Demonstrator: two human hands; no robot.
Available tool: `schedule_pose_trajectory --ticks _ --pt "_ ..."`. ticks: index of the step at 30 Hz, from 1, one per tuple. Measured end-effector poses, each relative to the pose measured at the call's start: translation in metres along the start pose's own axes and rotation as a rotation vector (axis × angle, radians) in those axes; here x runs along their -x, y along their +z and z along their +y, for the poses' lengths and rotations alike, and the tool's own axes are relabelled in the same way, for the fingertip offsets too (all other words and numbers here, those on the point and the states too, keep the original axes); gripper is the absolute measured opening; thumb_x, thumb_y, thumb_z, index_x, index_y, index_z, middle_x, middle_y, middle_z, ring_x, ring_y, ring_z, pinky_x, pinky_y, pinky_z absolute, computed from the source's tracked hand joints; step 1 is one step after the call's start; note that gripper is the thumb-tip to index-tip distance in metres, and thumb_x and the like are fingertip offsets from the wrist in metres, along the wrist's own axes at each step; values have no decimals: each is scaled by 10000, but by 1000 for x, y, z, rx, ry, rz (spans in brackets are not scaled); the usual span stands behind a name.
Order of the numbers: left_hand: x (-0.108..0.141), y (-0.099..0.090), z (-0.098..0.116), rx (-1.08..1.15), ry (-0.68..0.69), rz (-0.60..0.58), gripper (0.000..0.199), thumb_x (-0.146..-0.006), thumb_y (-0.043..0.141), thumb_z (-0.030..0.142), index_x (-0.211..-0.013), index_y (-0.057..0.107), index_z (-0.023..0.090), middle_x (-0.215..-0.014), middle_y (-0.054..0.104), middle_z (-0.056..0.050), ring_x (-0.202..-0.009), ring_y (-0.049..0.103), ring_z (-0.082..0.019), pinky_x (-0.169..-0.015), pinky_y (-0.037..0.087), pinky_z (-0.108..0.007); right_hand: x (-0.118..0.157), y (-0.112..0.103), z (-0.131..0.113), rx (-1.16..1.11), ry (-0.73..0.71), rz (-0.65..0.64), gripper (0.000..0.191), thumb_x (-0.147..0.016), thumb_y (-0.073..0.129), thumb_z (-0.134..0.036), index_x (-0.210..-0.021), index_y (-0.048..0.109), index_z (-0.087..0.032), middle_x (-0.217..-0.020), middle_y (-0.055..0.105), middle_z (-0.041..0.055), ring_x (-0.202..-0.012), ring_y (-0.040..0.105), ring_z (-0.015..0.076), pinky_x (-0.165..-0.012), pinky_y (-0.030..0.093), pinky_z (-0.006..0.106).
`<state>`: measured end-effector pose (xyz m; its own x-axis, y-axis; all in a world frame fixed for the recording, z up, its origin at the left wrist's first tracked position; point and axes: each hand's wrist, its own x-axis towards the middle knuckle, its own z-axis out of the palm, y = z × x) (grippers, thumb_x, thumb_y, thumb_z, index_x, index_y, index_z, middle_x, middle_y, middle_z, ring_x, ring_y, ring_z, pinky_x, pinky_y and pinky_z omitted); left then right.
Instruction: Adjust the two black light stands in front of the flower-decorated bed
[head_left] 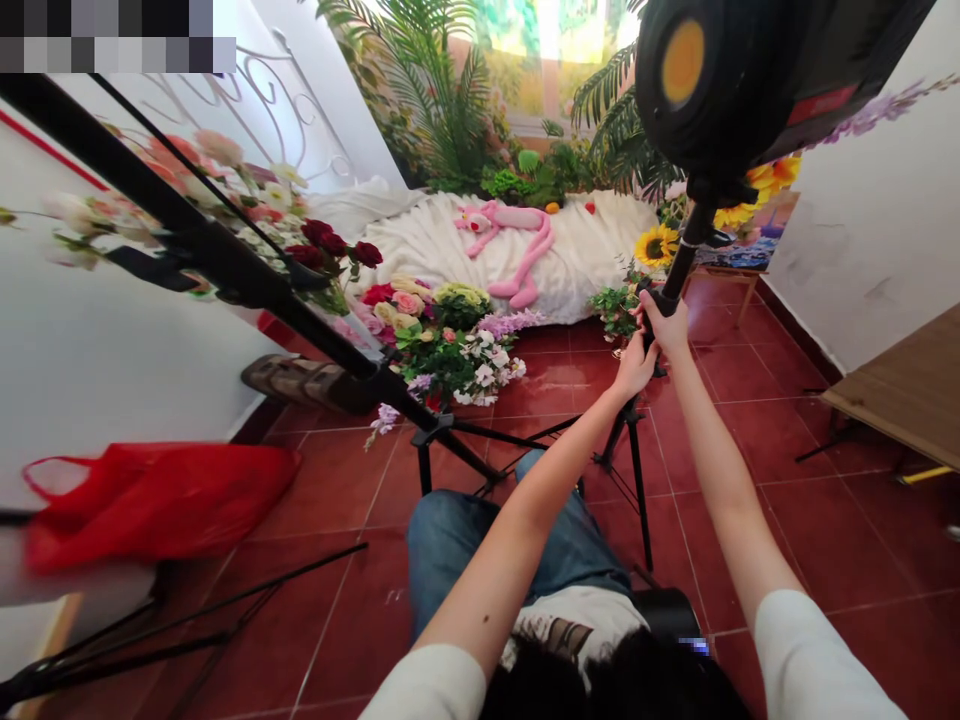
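Observation:
A black studio light (pixel 742 90) with a round orange front fills the upper right, mounted on a black light stand (pixel 682 258). Around the stand's upper collar, my right hand (pixel 666 322) is closed. Just below it my left hand (pixel 635 368) grips the same stand, with the two hands nearly touching. The parts of the collar under my fingers are hidden. Beneath my hands, the stand's legs (pixel 639 490) spread on the red tiles beside my knee.
Another black stand (pixel 315 325) slants across the left. Artificial flowers (pixel 450 340) stand ahead, before white cloth (pixel 405 235) bearing a pink plush toy (pixel 517 225). A red bag (pixel 165 500) lies left; a brown board (pixel 900 385) is at right. Sunflowers (pixel 657 246) stand behind the pole.

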<state>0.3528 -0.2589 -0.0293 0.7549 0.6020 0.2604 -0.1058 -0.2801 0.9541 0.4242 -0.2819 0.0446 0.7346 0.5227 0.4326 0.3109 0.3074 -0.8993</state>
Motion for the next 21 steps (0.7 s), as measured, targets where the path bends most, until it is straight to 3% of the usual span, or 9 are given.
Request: schedule_pose_trajectory --ticks 5,9,14,21 --pt "3 -1 2 -26 16 -14 373 -992 465 426 -1275 519 190 -1182 684 -115 -1116 644 -227 -1034 464 -381 -15 1 -16 3 -61 -32 557 -717 733 -714 -938 575 -228 -548 533 -80 -408 515 88 -373 396 213" --pt "3 -1 0 -33 14 -4 378 -991 464 447 -1264 544 198 -1111 702 -95 -1033 659 -217 -990 477 -376 -44 5 -35 58 -186 31 553 -778 672 -719 -996 598 -216 -603 589 -44 -513 629 125 -422 468 218" --pt "2 1 -1 6 17 12 386 -996 444 474 -1260 562 218 -1064 716 -79 -955 662 -193 -955 496 -368 -74 4 -57 150 -293 -14 583 -840 537 -767 -1018 645 -222 -703 676 37 -660 722 194 -499 551 280" --pt "1 5 -6 74 30 62 416 -975 474 518 -1246 590 226 -1068 715 -87 -999 654 -208 -974 497 -373 -63 -7 -70 430 -414 -87 628 -917 379 -772 -1142 591 -226 -851 706 83 -819 746 207 -597 568 281"
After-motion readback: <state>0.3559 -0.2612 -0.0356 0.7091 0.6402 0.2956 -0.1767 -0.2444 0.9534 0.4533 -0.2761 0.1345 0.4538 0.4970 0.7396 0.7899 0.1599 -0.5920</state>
